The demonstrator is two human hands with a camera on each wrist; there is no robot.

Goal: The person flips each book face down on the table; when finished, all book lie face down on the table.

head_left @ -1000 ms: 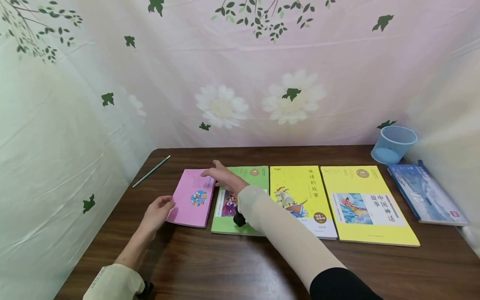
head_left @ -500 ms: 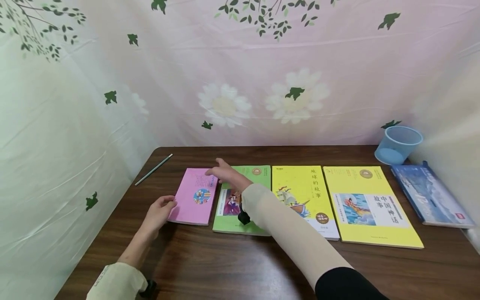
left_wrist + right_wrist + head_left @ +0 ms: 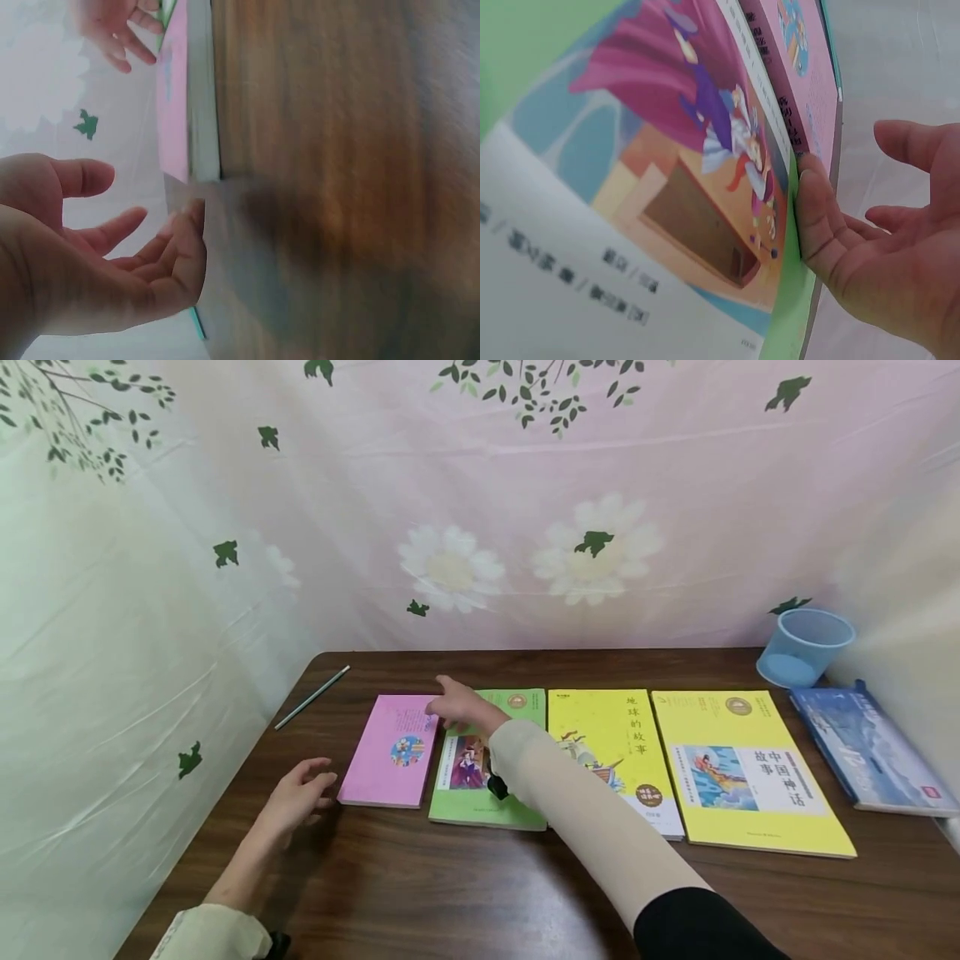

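Observation:
A pink book (image 3: 386,760) lies flat at the left end of a row of books. My left hand (image 3: 296,797) hovers off its near left corner, fingers loosely bent with nothing between them; the left wrist view shows a gap between fingertips and book (image 3: 174,112). My right hand (image 3: 467,706) reaches across the upper left corner of the green book (image 3: 487,810), thumb and fingers spread. In the right wrist view, its fingertips are right at the seam between the green book (image 3: 780,300) and the pink one (image 3: 817,75). Part of the green cover is hidden under the right arm.
Two yellow books (image 3: 555,710) (image 3: 772,831) continue the row rightward, the nearer one partly behind the right sleeve. A blue book (image 3: 870,752) lies at the right edge below a blue cup (image 3: 802,647). A pencil (image 3: 311,697) lies back left on the wooden table (image 3: 420,893).
My left hand has let go of the pink book's left edge and drawn back leftward. My right fingers have slid from the pink cover toward its right edge.

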